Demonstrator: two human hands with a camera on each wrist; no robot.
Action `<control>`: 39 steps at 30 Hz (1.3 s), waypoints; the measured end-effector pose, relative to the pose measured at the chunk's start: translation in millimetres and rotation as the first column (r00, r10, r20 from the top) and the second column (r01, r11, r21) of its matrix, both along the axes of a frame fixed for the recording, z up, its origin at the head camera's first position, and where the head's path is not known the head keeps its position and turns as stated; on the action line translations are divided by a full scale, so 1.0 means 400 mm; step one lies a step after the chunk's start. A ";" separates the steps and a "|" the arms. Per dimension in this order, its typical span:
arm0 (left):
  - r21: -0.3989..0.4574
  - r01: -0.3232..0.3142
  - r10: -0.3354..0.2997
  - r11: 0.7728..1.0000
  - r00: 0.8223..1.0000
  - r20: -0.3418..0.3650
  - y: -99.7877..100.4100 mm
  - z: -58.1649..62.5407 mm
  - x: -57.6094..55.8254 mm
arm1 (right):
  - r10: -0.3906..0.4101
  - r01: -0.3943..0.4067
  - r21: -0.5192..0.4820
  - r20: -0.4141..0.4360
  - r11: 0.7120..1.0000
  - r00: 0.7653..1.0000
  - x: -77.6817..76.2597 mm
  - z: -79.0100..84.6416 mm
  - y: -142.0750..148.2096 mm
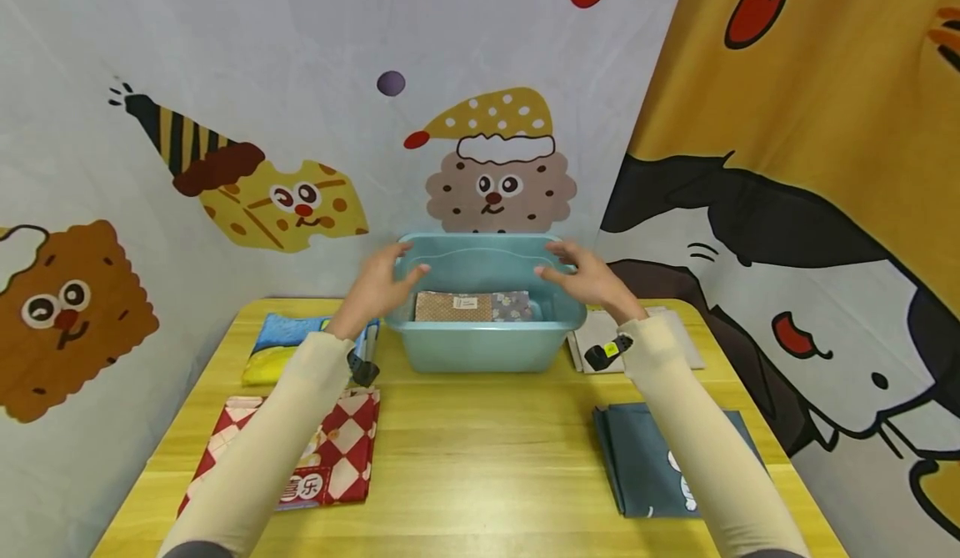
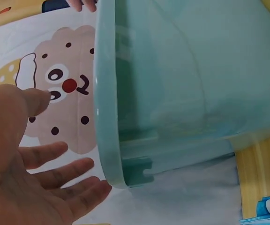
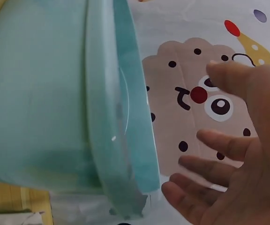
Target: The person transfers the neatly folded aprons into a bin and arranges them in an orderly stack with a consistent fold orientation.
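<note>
Apparently at the step of positioning the bin, upright on the table's far side, with left hand and right hand beside its ends, loose-fingered, grasping nothing; probably calling next for an even two-handed rim grip.

Tub — cropped in both wrist views; label print — too small.

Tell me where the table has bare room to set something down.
Widest: table before the bin, between the red checked cloth and dark cloth. Narrower: between dark cloth and pale cloth. Crowded: left, where blue-yellow cloth nearly reaches the red one.
</note>
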State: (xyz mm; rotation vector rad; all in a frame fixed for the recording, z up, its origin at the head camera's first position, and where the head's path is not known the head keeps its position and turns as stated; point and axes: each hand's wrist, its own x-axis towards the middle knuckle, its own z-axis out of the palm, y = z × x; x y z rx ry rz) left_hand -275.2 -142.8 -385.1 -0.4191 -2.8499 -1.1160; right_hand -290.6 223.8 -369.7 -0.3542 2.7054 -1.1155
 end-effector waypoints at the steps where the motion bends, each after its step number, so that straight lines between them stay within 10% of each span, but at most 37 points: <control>1: -0.001 0.009 -0.009 1.000 1.000 -0.004 0.000 -0.002 0.004 | 0.011 -0.011 0.009 -0.014 1.000 1.000 0.003 -0.002 0.001; 21: -0.162 0.149 -0.185 0.976 0.953 -0.240 0.008 -0.058 0.103 | 0.095 -0.030 0.194 -0.331 0.981 0.939 0.102 -0.055 0.046; 39: -0.248 0.271 -0.357 0.930 0.824 -0.439 0.091 -0.120 0.199 | 0.003 0.110 0.235 -0.433 0.966 0.901 0.215 -0.116 0.146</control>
